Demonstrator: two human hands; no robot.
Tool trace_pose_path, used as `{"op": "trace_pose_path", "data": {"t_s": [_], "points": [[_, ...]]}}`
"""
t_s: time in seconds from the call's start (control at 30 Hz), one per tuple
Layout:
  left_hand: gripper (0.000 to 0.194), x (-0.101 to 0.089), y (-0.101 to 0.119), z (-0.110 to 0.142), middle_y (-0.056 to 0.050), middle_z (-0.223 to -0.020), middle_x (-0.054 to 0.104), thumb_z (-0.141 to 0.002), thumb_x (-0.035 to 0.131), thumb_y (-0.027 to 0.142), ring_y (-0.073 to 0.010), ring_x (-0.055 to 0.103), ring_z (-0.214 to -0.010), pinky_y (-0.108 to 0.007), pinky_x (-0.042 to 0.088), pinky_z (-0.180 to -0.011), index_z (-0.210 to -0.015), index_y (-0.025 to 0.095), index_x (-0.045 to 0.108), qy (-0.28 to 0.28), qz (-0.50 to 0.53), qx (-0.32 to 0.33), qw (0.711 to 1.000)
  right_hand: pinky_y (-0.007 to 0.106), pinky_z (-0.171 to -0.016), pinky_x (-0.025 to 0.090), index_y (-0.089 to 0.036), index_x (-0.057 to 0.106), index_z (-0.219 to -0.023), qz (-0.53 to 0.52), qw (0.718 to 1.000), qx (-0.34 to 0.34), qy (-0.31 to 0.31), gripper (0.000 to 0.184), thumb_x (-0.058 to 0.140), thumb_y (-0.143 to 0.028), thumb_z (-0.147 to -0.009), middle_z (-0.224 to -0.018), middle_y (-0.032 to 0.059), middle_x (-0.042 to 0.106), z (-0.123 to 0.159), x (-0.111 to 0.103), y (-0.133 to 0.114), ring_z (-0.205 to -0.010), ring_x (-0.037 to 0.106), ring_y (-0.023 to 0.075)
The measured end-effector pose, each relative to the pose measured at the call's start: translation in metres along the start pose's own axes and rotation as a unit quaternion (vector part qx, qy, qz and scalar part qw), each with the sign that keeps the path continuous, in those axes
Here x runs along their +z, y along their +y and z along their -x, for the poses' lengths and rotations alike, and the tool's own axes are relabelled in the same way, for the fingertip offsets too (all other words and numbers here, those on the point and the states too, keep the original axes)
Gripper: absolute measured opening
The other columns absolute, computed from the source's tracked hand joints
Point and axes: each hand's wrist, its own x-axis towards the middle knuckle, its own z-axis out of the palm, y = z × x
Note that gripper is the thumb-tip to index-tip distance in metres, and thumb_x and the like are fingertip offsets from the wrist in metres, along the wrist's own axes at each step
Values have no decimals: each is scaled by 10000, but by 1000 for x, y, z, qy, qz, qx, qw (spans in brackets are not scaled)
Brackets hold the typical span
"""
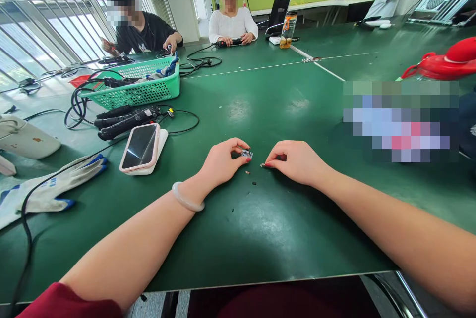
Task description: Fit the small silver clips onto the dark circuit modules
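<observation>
My left hand [223,162] pinches a small circuit board [246,153] between thumb and fingers, low over the green table [297,238]. Facing it, my right hand [297,160] is closed in a pinch on a tiny metallic piece [263,165], too small to name. A short gap separates the two held parts. On the table just below them lie a tiny copper-coloured piece [247,172] and a small black piece [254,183].
To the left are a phone [140,145], black tools with cords [128,122], a work glove [48,186] and a green basket [141,91] of cables. A drink bottle [287,30] and a red object [446,63] stand farther off. Several people sit or work around the table.
</observation>
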Motion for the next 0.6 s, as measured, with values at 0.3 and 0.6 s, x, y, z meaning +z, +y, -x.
{"op": "trace_pose_path", "data": {"t_s": [0.3, 0.6], "points": [[210, 0, 2, 1, -2, -858, 696, -692, 703, 290, -164, 635, -843, -311, 479, -806, -881, 222, 641, 4, -11, 16, 1000, 276, -587, 381, -216, 666, -629, -7, 1000, 11, 8, 152, 600, -243, -763, -683, -4, 628, -1, 0, -3, -618, 525, 134], [273, 2, 5, 2, -11, -812, 689, -632, 751, 311, -168, 637, -805, -315, 483, -770, -834, 193, 609, -23, 45, 5, 999, 273, -564, 382, -214, 655, -675, -67, 997, 0, 42, 131, 584, -259, -774, -693, -2, 613, 2, 2, -8, -589, 493, 125]]}}
